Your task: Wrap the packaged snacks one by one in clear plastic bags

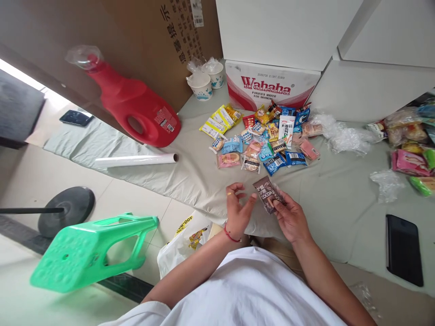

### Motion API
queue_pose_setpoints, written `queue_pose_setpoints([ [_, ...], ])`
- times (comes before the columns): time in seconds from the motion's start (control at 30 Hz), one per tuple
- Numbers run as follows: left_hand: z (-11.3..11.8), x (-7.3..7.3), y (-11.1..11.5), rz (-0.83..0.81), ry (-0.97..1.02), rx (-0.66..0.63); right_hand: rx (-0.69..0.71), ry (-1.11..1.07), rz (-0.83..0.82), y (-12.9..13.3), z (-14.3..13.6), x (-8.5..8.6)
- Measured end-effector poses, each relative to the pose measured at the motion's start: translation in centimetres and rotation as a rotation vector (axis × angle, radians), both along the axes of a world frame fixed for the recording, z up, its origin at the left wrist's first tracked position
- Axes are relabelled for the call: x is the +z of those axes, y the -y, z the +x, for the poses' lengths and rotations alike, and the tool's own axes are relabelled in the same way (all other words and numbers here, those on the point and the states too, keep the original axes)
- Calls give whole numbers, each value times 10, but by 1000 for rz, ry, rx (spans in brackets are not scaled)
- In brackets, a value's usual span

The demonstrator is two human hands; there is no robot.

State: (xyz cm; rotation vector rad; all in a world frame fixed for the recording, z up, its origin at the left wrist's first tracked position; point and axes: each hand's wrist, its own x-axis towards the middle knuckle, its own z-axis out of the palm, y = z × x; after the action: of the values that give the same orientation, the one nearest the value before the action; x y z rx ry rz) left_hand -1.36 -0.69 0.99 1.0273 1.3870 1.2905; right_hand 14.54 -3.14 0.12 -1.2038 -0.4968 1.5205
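Observation:
A brown cocoa snack packet [266, 194] is pinched in my right hand [291, 216] over the front of the cloth-covered table. Just left of the packet, my left hand [239, 206] has its fingers apart and holds nothing. Beyond both hands lies a spread of small wrapped snacks, among them yellow packets [220, 121], a pink packet [229, 160], blue packets [274, 164] and a white packet [286, 130].
Behind the snacks stands a Wahaha box [272, 86], with two paper cups [200, 87] beside it. A red jug [136, 104] and a white roll [136, 160] are left. Crumpled plastic [346, 136], more snacks [411, 163] and a black phone [404, 249] lie right.

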Motion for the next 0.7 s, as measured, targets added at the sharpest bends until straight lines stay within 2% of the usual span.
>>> queue_pose_setpoints([
  [0.1, -5, 6, -10, -265, 438, -158, 68, -94, -62, -1, -4, 7],
  [0.17, -5, 10, -14, -356, 606, -229, 149, -104, -89, 1, -10, 9],
  [0.27, -3, 10, -15, -404, 667, -257, 172, -70, -129, 6, -15, 9],
  [0.33, -2, 8, -13, -424, 632, -295, 170, -16, -135, 10, -10, 7],
  [0.43, -9, 0, -12, -356, 426, -308, 146, 164, -99, 18, 23, 11],
  [0.5, -22, -6, -14, -240, 179, -261, 32, 339, -62, 20, 65, 20],
  [0.63, -63, -19, -24, 21, -419, -89, -471, 696, 38, 14, 180, 44],
  [0.7, -82, -26, -26, 79, -614, -74, -656, 794, 14, 4, 239, 52],
])
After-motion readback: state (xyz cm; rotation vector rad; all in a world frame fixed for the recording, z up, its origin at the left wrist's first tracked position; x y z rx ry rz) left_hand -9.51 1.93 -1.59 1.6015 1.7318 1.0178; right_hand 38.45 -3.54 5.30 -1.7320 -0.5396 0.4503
